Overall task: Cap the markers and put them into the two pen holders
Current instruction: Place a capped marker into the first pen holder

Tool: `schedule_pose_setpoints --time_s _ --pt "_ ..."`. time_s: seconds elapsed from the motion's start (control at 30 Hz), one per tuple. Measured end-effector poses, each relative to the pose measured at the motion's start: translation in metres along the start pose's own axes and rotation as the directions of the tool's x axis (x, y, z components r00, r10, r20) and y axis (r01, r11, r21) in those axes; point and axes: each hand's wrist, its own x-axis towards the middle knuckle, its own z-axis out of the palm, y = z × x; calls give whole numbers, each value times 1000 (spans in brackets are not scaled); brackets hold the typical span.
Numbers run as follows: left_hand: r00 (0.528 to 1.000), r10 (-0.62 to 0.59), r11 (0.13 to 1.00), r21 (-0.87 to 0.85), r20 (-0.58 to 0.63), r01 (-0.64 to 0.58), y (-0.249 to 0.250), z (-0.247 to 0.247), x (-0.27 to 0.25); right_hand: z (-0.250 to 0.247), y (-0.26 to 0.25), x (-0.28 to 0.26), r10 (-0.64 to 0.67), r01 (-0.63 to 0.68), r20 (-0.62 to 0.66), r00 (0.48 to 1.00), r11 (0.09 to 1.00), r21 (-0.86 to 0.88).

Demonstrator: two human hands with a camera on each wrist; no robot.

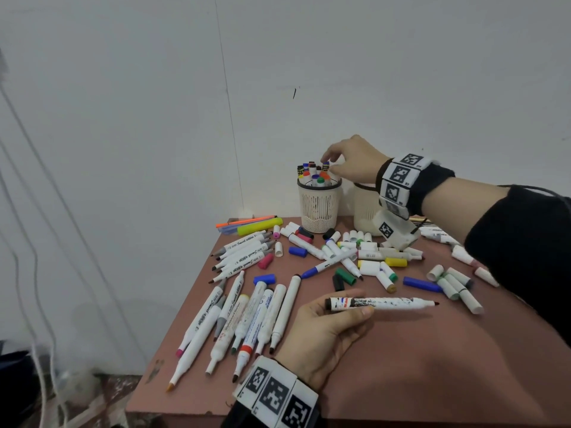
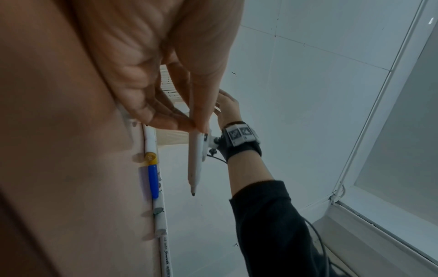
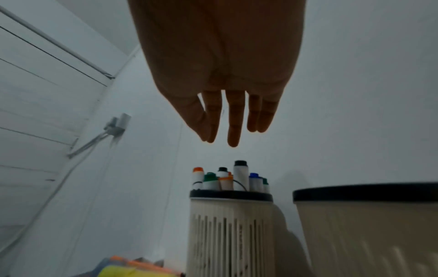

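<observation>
The left hand [image 1: 324, 329] pinches an uncapped marker [image 1: 383, 303]; the right hand [image 1: 352, 160] hangs slack-fingered, holding nothing, above the pen holder [image 1: 319, 208].

The word "Smooth" in script runs along several white markers [image 1: 244, 253] lying on the counter [image 1: 401, 350] left of the full pen holder [image 1: 319, 208]. The left wrist view shows "Smooth" on one white marker barrel [image 2: 166, 256]. Other print is too small to read.

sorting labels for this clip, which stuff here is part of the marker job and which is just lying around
Job:
- uncapped marker held by left hand
- right hand over the fuller pen holder
- second pen holder
- loose blue cap

Lying about:
- yellow highlighter
- wall cables
</observation>
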Motion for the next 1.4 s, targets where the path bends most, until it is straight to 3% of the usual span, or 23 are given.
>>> schedule_pose_setpoints --time_s 0.1,0.2,0.3,0.4,0.77,1.03,1.2,1.3,1.4 --pt "1000 -2 1000 -12 -11 2 0 0 0 -4 -3 -22 -80 80 68 994 997 2" --pt "1000 -1 1000 -13 -13 1 0 -1 1 0 -8 -48 -131 146 289 949 989 -34" --pt "1000 0 1000 -10 -13 0 0 0 0 13 -14 -67 -149 239 554 819 967 -94" --pt "1000 -1 1000 -9 -12 0 1 0 0 30 -18 -76 -171 339 688 705 934 -114" --pt "1000 2 1000 -14 3 -2 2 1 -1 54 -22 -68 -174 373 697 696 917 -143" --pt "1000 14 1000 -3 13 -14 0 -1 1 66 -33 -65 -177 368 744 645 925 -98" --pt "1000 13 1000 5 26 -14 1 -1 1 56 -33 -61 -256 391 678 689 919 -50" --pt "1000 14 1000 11 28 -14 1 0 1 48 -35 -64 -292 385 733 615 922 45" --pt "999 13 1000 17 37 -14 0 1 0 49 -39 -70 -262 418 797 545 908 12"
